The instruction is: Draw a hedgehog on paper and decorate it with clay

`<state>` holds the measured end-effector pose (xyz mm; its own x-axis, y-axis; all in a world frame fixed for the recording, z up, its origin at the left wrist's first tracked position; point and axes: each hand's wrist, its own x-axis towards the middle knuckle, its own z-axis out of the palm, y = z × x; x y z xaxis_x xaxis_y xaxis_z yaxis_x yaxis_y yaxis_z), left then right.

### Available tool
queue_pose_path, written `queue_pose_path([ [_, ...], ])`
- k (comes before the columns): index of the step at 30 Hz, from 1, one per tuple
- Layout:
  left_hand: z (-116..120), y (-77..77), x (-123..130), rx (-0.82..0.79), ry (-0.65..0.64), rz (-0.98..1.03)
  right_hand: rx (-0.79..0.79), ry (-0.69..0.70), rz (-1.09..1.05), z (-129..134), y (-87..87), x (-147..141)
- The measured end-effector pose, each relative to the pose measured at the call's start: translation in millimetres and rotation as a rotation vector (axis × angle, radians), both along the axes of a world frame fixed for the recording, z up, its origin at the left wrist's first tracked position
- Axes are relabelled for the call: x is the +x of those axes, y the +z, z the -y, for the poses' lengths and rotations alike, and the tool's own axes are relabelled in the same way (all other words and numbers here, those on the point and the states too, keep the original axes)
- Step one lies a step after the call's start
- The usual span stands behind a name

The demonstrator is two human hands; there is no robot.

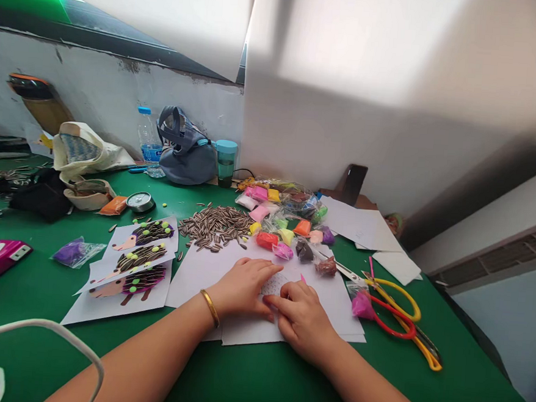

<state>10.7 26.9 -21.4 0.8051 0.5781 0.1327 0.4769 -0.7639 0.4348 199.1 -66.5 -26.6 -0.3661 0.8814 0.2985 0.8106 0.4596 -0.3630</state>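
My left hand (247,285), with a gold bangle at the wrist, lies flat on the white paper (193,276), its fingers stretched out. Beside it, my right hand (308,320) has curled fingers, the index finger and thumb reaching toward the left fingertips. A small pink tip (303,278) shows just above the right knuckles; what it belongs to is hidden. Between the hands a patch of fine dark marks (275,285) is visible on the paper. Just beyond lie small bags of coloured modelling clay (266,240) and a pile of striped sunflower seeds (218,225).
Left of the paper are hedgehog pictures (150,234) made with seeds, and a bag of purple clay (74,252). Scissors (399,299) with yellow and red handles lie right. A bottle (150,150), a blue-grey bag (188,159) and a phone (354,184) stand by the wall.
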Motion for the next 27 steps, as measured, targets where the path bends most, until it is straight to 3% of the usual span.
queue_pose_path([
  [10,0.1,0.9,0.6,-0.016,0.008,-0.015,0.047,-0.059,-0.053,0.2,-3.1,7.0],
  [27,0.0,2.4,0.3,-0.009,-0.001,-0.014,0.056,-0.011,-0.022,3.5,-1.1,3.7],
])
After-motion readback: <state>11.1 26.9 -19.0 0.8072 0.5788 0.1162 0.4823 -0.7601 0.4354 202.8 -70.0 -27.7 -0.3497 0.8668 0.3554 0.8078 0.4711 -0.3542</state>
